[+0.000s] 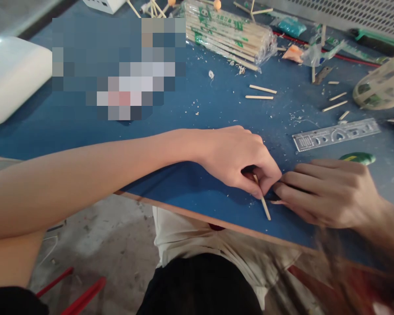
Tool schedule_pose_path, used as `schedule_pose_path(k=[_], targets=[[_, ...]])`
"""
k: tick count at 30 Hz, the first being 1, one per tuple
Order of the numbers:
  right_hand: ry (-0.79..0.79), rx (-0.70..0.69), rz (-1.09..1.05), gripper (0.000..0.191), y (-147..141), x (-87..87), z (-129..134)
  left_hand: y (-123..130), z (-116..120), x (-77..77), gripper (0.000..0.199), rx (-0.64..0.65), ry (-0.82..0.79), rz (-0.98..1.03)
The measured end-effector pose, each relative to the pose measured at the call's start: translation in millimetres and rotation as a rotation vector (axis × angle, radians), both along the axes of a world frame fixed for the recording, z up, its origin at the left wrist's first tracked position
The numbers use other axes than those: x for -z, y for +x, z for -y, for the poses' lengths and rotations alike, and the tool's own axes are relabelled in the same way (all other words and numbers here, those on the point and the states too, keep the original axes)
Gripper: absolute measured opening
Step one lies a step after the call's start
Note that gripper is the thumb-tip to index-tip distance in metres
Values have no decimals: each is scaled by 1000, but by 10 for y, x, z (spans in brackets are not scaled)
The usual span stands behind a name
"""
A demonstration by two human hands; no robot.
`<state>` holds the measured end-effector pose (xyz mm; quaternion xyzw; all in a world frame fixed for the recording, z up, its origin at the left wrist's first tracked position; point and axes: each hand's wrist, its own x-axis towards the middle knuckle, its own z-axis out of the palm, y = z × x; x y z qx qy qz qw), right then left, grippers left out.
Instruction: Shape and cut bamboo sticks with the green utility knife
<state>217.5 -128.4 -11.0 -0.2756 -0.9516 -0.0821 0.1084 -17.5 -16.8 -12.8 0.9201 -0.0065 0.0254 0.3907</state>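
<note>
My left hand (241, 159) pinches a thin wooden stick (265, 208) between thumb and fingers, low over the blue table (190, 183) near its front edge. The stick's lower end points toward the edge. Close by on the right, my right hand (325, 192) has its fingers curled together around something with a dark, blade-like tip (273, 198) next to the stick. Most of that item is hidden under the fingers. A green handle-like object (357, 158) shows just behind my right hand.
A clear ruler (336, 134) lies beyond my right hand. Short stick pieces (262, 89) and shavings are scattered around. Farther back are a packet of chopsticks (226, 35), blue (292, 27) and orange (293, 54) packets, and a translucent container (381, 83). A white object (16, 78) stands left.
</note>
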Motion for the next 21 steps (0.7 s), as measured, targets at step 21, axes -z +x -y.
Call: schedule_pose_path(k=[21], targets=[[52,-18,4,11,-23,26,40,4,-12,33,9,8,8,16]])
